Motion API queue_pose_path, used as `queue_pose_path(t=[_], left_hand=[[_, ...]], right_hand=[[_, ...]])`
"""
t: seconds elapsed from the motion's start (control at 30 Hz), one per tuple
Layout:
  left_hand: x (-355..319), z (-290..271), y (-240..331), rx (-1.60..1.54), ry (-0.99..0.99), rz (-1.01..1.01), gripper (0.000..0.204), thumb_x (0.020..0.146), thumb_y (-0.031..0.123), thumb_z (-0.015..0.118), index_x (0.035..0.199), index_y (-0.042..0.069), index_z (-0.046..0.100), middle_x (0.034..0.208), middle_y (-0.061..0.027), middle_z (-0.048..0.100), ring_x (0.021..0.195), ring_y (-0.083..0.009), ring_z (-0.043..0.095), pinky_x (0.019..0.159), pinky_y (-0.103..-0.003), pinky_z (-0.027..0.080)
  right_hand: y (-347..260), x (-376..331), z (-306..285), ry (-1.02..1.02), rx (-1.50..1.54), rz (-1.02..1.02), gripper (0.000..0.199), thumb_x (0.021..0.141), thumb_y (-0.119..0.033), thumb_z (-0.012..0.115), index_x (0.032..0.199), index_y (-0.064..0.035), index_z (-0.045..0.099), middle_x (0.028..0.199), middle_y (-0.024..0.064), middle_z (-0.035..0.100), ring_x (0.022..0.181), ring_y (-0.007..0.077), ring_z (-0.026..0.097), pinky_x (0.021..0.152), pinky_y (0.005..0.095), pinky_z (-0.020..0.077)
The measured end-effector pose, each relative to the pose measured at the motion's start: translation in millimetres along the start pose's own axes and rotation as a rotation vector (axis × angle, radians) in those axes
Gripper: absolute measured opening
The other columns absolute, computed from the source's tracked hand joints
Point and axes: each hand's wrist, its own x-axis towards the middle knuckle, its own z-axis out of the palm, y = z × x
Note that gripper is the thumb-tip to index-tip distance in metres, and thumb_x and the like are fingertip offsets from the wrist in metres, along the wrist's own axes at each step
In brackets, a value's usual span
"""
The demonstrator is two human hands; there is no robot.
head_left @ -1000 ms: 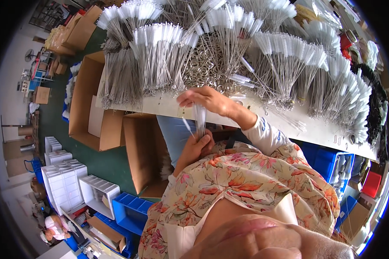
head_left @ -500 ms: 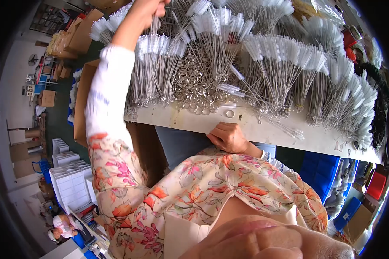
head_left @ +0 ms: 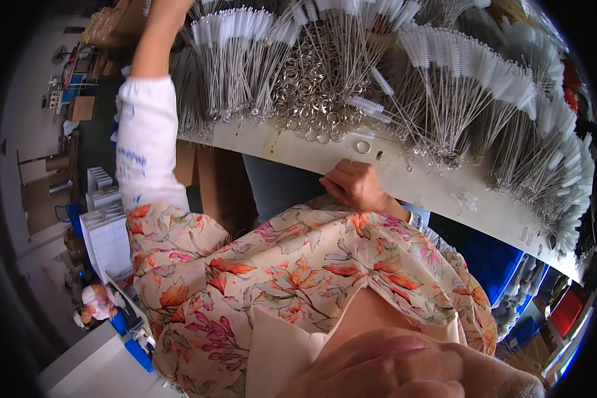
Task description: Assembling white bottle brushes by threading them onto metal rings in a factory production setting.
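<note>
Across the pale surface (head_left: pixel 245 136), wire brushes (head_left: pixel 229 63) rest in crowded bunches that the sleeve (head_left: pixel 149 139) might scatter by snagging, its left hand (head_left: pixel 171 5) too cropped to tell any grip, while the right hand (head_left: pixel 353 184), fingers loosely curled, could drag the loose ring (head_left: pixel 357 147) off the edge by brushing it.

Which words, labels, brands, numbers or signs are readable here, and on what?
No text is legible.
Left sleeve: blue print-like marks, too blurred to read.
Right sleeve: bluish marks, too small to read.
Wire-handled tube brushes, metal rings, white tabletop: no readable text.
Background equipment at left: too small to tell.
</note>
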Motion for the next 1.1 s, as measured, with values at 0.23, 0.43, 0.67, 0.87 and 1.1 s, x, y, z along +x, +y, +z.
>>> queue_pose_path(t=[0.23, 0.43, 0.67, 0.87, 1.1], left_hand=[[-124, 20, -22, 0.116, -0.255, -0.202, 0.020, 0.088, 0.015, 0.058, 0.101, 0.001, 0.063, 0.085, -0.0067, 0.067, 0.069, -0.0097, 0.062, 0.059, -0.022, 0.050], [-111, 66, -49, 0.526, -0.208, 0.197, 0.019, 0.086, 0.019, 0.060, 0.098, 0.005, 0.065, 0.083, -0.0096, 0.068, 0.071, -0.0187, 0.066, 0.064, -0.030, 0.052], [-83, 86, -44, 0.862, -0.253, 0.167, 0.025, 0.083, 0.031, 0.062, 0.091, 0.008, 0.067, 0.079, -0.0123, 0.067, 0.074, -0.0281, 0.066, 0.067, -0.037, 0.051], [-88, 103, -63, 0.814, -0.296, 0.048, 0.023, 0.076, 0.028, 0.063, 0.081, 0.006, 0.069, 0.078, -0.0168, 0.066, 0.076, -0.0337, 0.065, 0.070, -0.041, 0.052], [-87, 70, -31, -0.201, -0.600, -0.477, 0.015, 0.085, 0.009, 0.055, 0.087, -0.003, 0.064, 0.060, -0.0006, 0.054, 0.043, -0.0038, 0.043, 0.037, -0.020, 0.035]], right_hand=[[-7, 5, 15, -0.011, -0.107, 0.006, 0.017, 0.075, -0.014, 0.067, 0.065, -0.0073, 0.055, 0.062, 0.0044, 0.052, 0.058, 0.0227, 0.056, 0.050, 0.0336, 0.0472], [-3, 3, 15, 0.007, -0.110, 0.002, 0.016, 0.075, -0.012, 0.067, 0.066, -0.0074, 0.055, 0.062, 0.0048, 0.053, 0.059, 0.0228, 0.056, 0.050, 0.0342, 0.0464], [-18, 23, -1, 0.086, 0.109, 0.232, 0.011, 0.076, -0.010, 0.066, 0.071, -0.0038, 0.058, 0.064, 0.0082, 0.055, 0.059, 0.0259, 0.056, 0.051, 0.0373, 0.0457], [-17, 118, -36, 0.176, -0.248, 0.000, 0.018, 0.074, -0.005, 0.061, 0.091, -0.0041, 0.058, 0.083, 0.0119, 0.059, 0.075, 0.0282, 0.058, 0.066, 0.0383, 0.0480], [90, 186, -42, 0.115, -0.375, 0.174, 0.042, 0.077, -0.008, 0.049, 0.118, -0.0014, 0.048, 0.101, 0.0206, 0.059, 0.098, 0.0355, 0.056, 0.086, 0.0418, 0.0454]])
